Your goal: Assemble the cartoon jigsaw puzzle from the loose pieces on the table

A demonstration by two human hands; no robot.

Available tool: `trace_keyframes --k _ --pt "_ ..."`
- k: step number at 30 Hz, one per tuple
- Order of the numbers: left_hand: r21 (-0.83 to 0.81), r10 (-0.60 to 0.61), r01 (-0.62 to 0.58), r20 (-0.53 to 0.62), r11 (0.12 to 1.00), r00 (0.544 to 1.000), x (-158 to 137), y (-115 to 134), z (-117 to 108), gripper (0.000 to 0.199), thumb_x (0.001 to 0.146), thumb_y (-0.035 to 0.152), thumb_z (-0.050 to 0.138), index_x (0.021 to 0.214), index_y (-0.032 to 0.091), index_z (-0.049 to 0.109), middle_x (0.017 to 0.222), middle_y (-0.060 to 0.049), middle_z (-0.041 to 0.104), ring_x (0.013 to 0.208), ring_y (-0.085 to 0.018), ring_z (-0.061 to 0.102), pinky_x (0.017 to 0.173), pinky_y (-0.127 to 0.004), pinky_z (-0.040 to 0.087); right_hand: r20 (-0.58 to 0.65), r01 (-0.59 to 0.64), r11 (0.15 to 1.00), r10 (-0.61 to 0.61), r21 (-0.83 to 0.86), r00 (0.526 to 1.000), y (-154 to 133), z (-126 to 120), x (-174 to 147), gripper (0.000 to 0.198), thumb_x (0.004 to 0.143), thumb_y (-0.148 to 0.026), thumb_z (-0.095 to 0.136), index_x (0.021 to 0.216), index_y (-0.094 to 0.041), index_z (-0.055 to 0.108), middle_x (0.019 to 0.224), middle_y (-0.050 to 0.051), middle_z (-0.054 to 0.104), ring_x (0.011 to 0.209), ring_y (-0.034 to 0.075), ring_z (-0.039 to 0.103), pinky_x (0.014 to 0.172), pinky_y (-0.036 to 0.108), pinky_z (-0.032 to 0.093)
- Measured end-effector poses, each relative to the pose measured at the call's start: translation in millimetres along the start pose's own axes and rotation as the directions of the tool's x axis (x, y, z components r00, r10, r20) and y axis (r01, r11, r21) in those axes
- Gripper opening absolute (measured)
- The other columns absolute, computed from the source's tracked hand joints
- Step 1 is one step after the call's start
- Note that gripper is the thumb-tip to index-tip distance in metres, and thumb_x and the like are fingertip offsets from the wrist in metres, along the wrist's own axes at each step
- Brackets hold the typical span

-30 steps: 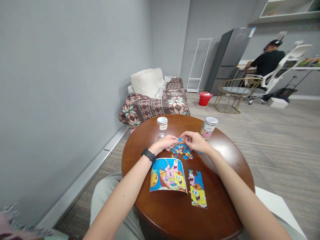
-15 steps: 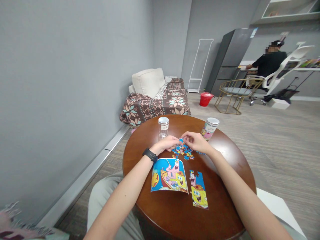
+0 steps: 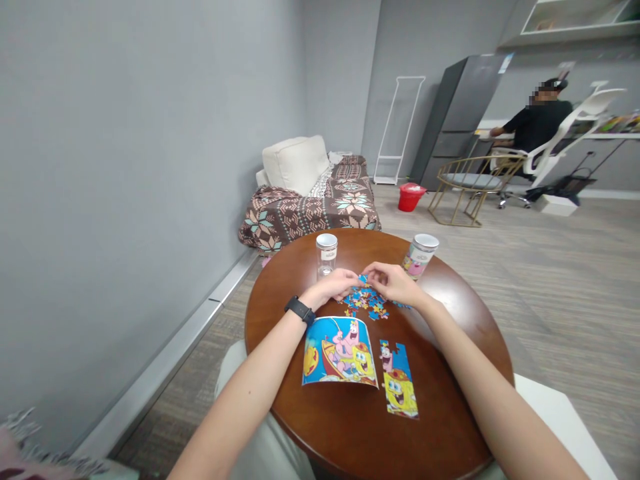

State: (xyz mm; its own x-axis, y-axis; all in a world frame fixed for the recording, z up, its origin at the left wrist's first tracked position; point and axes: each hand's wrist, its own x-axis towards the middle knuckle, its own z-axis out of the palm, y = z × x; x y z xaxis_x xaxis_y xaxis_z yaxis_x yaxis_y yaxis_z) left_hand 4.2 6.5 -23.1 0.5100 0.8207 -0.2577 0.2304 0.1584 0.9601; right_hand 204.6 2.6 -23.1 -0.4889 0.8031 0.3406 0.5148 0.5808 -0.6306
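Over a heap of loose jigsaw puzzle pieces (image 3: 373,304), my left hand (image 3: 339,285) and my right hand (image 3: 393,283) meet with fingers pinched. A small blue puzzle piece (image 3: 363,279) shows between their fingertips, gripped from both sides. Nearer to me lies a curved picture sheet (image 3: 340,351) with a pink starfish and a yellow sponge character in a boat. Right of it, a joined strip of puzzle (image 3: 399,383) lies flat, its upper edge uneven. My fingers partly cover the heap.
A clear jar with a silver lid (image 3: 327,256) stands behind my left hand. Behind my right one is a printed jar (image 3: 421,256). Both are on the round wooden table (image 3: 320,427). Farther off are a covered sofa (image 3: 310,210), a red bucket (image 3: 411,198) and a seated person (image 3: 543,123).
Both hands stay almost in place over the heap, still pinching at the blue piece. My left leg has shifted right, toward the table. The strip and picture sheet lie as before.
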Motion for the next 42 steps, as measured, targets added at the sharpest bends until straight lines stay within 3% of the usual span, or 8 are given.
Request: trace_keyframes --k 14,23,28,42 --pt "0.022 0.009 -0.010 0.045 1.000 0.999 -5.1 5.4 0.9 0.043 0.070 0.051 0.078 0.067 0.018 0.051 0.043 0.012 0.028 0.039 -0.003 0.022 0.040 -0.017 0.015 0.023 -0.009 1.000 0.010 -0.029 1.000 1.1 1.3 0.7 0.019 0.084 -0.023 0.054 0.096 -0.016 0.066 0.072 0.004 0.069 0.060 0.014 0.061 0.059 0.026 0.049" --pt "0.005 -0.046 0.046 0.007 0.999 0.999 -4.1 7.6 0.3 0.028 0.083 0.035 0.066 0.068 0.017 0.051 0.045 0.012 0.025 0.038 -0.003 0.019 0.040 -0.017 0.013 0.010 -0.005 0.998 0.005 -0.058 1.000 -0.9 -1.6 0.0 0.015 0.083 -0.023 0.056 0.092 -0.016 0.066 0.067 0.001 0.067 0.056 0.013 0.058 0.059 0.025 0.048" --pt "-0.017 -0.042 0.041 -0.055 0.999 0.998 -1.4 5.3 -0.5 0.012 0.087 0.024 0.057 0.078 0.017 0.056 0.044 0.012 0.029 0.036 -0.004 0.023 0.039 -0.016 0.014 0.029 -0.029 0.998 0.031 -0.059 0.999 -1.2 -2.3 -0.4 0.016 0.085 -0.026 0.055 0.093 -0.016 0.065 0.066 0.001 0.066 0.055 0.013 0.058 0.058 0.025 0.047" --pt "-0.004 -0.022 0.022 -0.073 1.000 0.997 -1.3 4.7 -1.5 0.010 0.087 0.025 0.057 0.082 0.017 0.056 0.045 0.012 0.032 0.036 -0.003 0.025 0.038 -0.016 0.016 0.037 -0.039 0.997 0.042 -0.074 0.998 -3.6 -3.4 0.1 0.020 0.086 -0.026 0.052 0.097 -0.016 0.066 0.065 0.001 0.065 0.054 0.013 0.058 0.057 0.025 0.045"
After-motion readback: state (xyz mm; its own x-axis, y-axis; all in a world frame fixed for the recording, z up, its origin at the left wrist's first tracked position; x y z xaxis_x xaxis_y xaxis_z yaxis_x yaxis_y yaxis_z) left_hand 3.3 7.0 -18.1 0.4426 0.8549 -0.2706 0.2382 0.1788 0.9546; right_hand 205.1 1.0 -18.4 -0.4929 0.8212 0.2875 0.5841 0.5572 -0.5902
